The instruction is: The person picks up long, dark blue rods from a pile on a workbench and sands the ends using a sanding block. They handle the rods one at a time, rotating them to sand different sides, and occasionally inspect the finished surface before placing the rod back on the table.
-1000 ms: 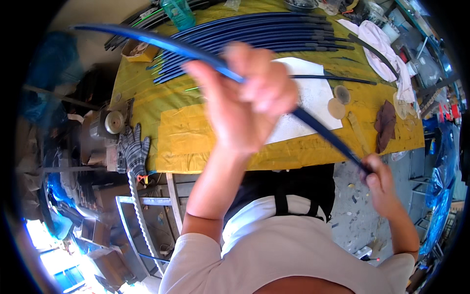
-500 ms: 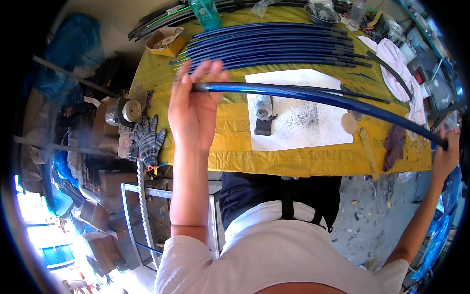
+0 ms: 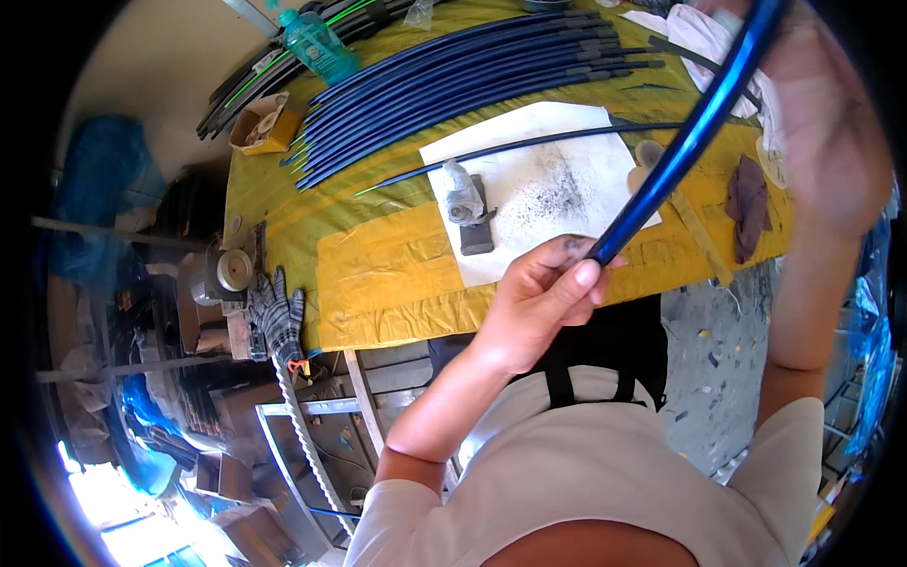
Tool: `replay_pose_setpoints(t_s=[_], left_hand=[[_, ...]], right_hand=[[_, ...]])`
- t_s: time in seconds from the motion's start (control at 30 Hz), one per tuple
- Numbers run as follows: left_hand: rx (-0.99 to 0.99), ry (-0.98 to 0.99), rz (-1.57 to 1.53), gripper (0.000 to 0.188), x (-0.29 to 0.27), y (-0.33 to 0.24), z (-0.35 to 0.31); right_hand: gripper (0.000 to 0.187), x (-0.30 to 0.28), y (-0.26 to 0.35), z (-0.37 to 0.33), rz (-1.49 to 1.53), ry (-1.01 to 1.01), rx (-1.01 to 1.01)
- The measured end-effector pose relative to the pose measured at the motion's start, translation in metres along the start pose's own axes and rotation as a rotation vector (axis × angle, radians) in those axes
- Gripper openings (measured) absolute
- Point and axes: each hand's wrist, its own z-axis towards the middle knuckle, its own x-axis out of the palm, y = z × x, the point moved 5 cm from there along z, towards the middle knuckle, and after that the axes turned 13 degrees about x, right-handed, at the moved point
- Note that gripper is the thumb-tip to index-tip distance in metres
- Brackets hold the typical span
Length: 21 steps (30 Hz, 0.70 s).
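A glossy dark-blue rod (image 3: 675, 156) slants across in front of me, its upper part running out of the picture at the top right. My left hand (image 3: 548, 302) is closed round its lower end, thumb on top. Beside the rod's upper stretch is my right hand (image 3: 822, 123), raised and smeared by motion; its fingers cannot be made out. Under the rod, a white sheet (image 3: 510, 250) sprinkled with dark specks lies on the table. A thinner dark rod (image 3: 529, 144) crosses that sheet, near a plastic-wrapped object (image 3: 461, 194) and a black block (image 3: 477, 236).
Several blue rods (image 3: 453, 85) lie in a row on the yellow-covered table (image 3: 368, 283). Behind them are a green bottle (image 3: 321, 47) and a yellow box (image 3: 265, 123). A striped glove (image 3: 276, 317) hangs at the left edge; a dark cloth (image 3: 748, 208) lies right.
The rod has swung from nearly level to steeply slanted. My left hand moved right and nearer, closing on its end; my right hand rose toward the upper right. The view has turned somewhat.
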Motion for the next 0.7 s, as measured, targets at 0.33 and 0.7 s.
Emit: replay_pose_setpoints(t_s=[0.33,0.7], left_hand=[[-0.169,0.128,-0.082,0.026,0.028,-0.011,-0.025],[-0.191,0.083,-0.169,0.023,0.041,-0.018,-0.03]], right_hand=[[0.058,0.071,0.034,0.017,0.453,0.29,0.275],[0.056,0.069,0.028,0.023,0.538,0.336,0.324]])
